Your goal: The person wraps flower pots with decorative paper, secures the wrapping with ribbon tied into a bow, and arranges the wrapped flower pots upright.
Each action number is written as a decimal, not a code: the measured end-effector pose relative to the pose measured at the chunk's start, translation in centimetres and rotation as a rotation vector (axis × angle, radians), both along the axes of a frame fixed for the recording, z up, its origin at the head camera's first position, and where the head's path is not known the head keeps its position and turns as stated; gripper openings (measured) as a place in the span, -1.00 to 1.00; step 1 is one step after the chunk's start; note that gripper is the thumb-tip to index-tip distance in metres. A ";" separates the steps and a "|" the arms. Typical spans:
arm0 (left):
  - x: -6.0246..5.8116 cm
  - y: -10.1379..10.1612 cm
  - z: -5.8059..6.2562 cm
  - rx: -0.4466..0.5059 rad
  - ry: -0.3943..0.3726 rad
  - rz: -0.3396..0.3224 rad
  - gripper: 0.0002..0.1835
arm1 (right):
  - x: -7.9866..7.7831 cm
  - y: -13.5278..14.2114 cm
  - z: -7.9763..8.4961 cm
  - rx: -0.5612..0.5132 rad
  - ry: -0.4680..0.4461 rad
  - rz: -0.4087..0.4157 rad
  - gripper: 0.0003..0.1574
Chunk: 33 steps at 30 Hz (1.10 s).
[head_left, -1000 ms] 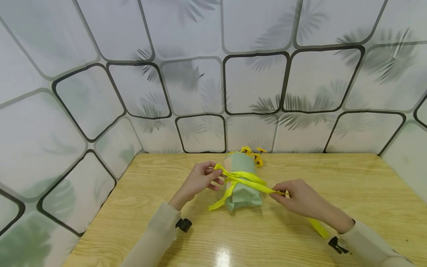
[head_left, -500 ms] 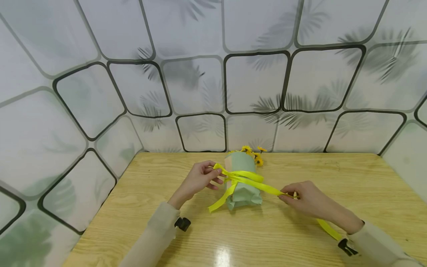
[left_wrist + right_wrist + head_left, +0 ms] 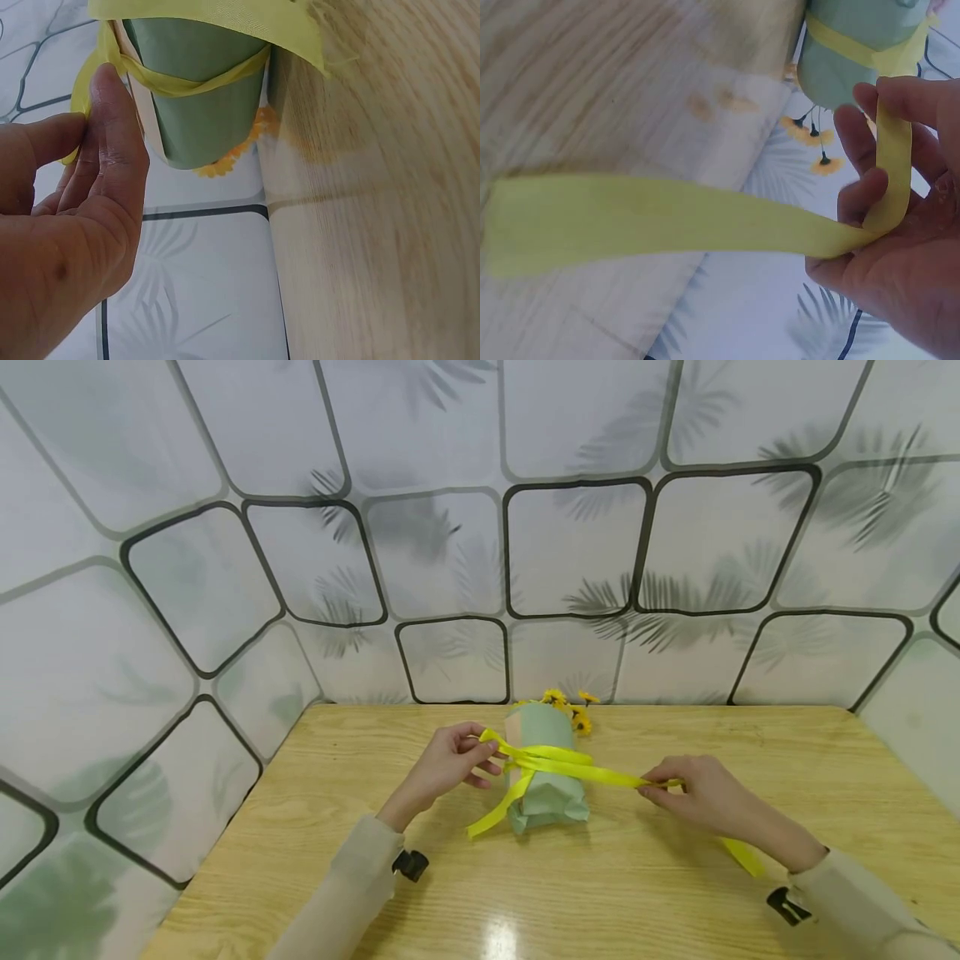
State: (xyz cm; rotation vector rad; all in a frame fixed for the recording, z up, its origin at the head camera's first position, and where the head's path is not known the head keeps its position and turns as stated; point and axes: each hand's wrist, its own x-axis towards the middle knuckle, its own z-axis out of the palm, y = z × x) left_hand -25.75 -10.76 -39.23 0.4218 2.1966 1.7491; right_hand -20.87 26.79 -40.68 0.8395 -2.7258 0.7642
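Observation:
A bouquet [image 3: 546, 727] wrapped in pale green paper lies on the table, its yellow flowers [image 3: 581, 720] pointing toward the wall. Yellow ribbon [image 3: 558, 763] circles its middle and gathers at the left side of the wrap. At that side my left hand [image 3: 455, 763] pinches a loop of the ribbon between thumb and fingers, as the left wrist view also shows. Out to the right, my right hand [image 3: 701, 793] pinches the other length of ribbon, stretched from the bouquet. Its tail runs through the palm and hangs past the hand in the right wrist view. Another ribbon tail [image 3: 495, 814] drapes at the front left.
The wooden table [image 3: 450, 893] reaches back to a patterned wall covering [image 3: 577, 552] with dark outlines and leaf prints. Black clips [image 3: 410, 864] hang near both sleeves.
My right hand has moved to the right, drawing its ribbon length out longer and straighter from the bouquet. The left hand has stayed nearly still with its loop.

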 end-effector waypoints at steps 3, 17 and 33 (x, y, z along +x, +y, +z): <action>0.0 0.0 0.0 -0.001 0.001 0.000 -0.79 | -0.2 0.3 0.0 0.015 0.051 -0.015 -0.90; 0.1 0.0 0.0 0.000 -0.004 0.004 -0.80 | 0.1 1.3 0.0 0.015 0.046 -0.024 -0.91; 0.1 -0.4 -0.1 -0.007 0.017 0.002 -0.79 | 0.8 3.0 -0.7 0.051 -0.149 0.060 -0.94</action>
